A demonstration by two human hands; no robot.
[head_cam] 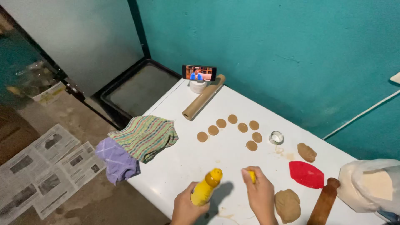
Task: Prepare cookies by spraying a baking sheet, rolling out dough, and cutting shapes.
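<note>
Left hand (185, 206) with closed grip around a yellow bottle (205, 188), right hand (260, 193) pinching its yellow cap (252, 176), above the white worktop (187, 162); seven cut dough discs (231, 130) lie done, a dough lump (287, 205) remains unrolled.

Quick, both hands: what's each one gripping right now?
Left hand: closed around the yellow bottle.
Right hand: closed on a small yellow piece, likely the bottle's cap.
</note>
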